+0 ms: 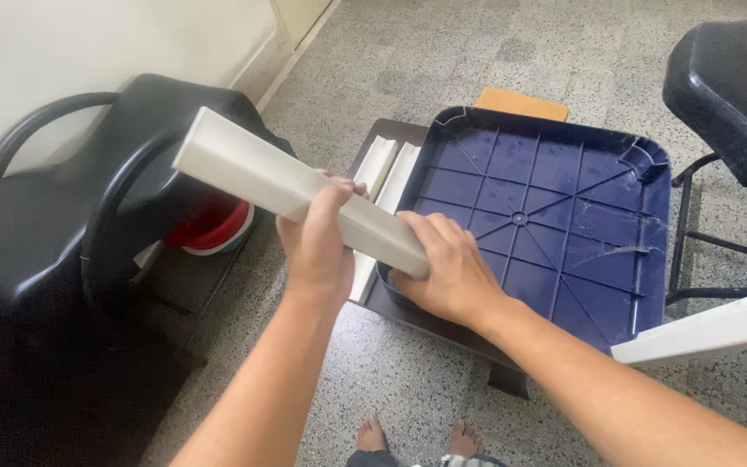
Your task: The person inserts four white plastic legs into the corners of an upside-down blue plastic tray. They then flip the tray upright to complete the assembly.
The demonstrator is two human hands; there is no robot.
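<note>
while both hands (382, 251) clasp it, white bar (291, 186) slants up-left.

The floor (443, 60) is of grey speckled stone tiles with thin joints, lit evenly by soft daylight. At the upper left stands a plain cream wall (88, 52) with a pale skirting along its foot. Against this wall sits a black padded chair (36, 233) with curved armrests (something red and white lies under it). At the right edge a second black seat (732, 78) rests on a thin metal frame
</note>
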